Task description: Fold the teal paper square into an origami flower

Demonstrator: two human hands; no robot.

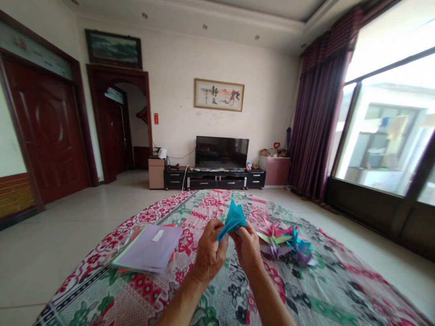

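Observation:
Between my two hands, above the middle of the table, is a piece of folded blue paper [234,216] with pointed tips at its top. My left hand [211,249] pinches its left edge between thumb and fingers. On the other side, my right hand [247,244] grips the lower right part, with some fingertips hidden behind the paper. Several folded paper cranes [274,232] in pink, green, blue and purple lie in a cluster just right of my right hand. To the left of my left hand rests a stack of coloured paper sheets [151,246], a purple one on top.
A patterned cloth [142,294] covers the round table. A small white label [157,236] sits on the paper stack. Beyond the table are a television [222,152] on a black low cabinet [217,181], a dark red door [47,122] at left and curtains [316,113] by the window.

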